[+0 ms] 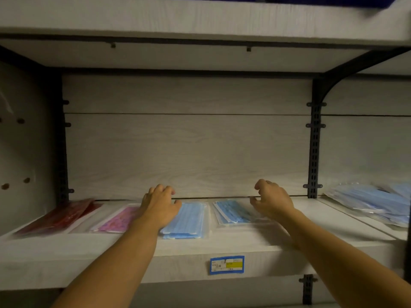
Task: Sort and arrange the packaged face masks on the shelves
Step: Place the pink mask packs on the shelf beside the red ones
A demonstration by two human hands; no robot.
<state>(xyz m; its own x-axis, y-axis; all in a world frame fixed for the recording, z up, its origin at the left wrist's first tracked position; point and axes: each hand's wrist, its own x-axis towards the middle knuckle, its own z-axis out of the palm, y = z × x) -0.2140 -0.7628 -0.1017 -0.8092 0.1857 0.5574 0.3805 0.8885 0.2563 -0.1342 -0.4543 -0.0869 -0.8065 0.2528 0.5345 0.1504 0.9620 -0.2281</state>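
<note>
Four mask packs lie in a row on the pale wooden shelf point(333, 221): a red pack point(55, 216) at the left, a pink pack point(117, 220), a light blue pack point(189, 221) and a blue pack point(233, 212) with a darker pattern. My left hand point(159, 205) hovers over the gap between the pink and light blue packs, fingers loosely curled, holding nothing. My right hand point(272, 200) hangs just right of the patterned blue pack, fingers also loosely curled and empty. Whether either hand touches a pack is unclear.
A heap of blue mask packs point(373, 203) lies on the neighbouring shelf at the right, past a black slotted upright point(313, 152). A blue-edged price label point(226, 264) sticks to the shelf's front edge. Another shelf board runs overhead.
</note>
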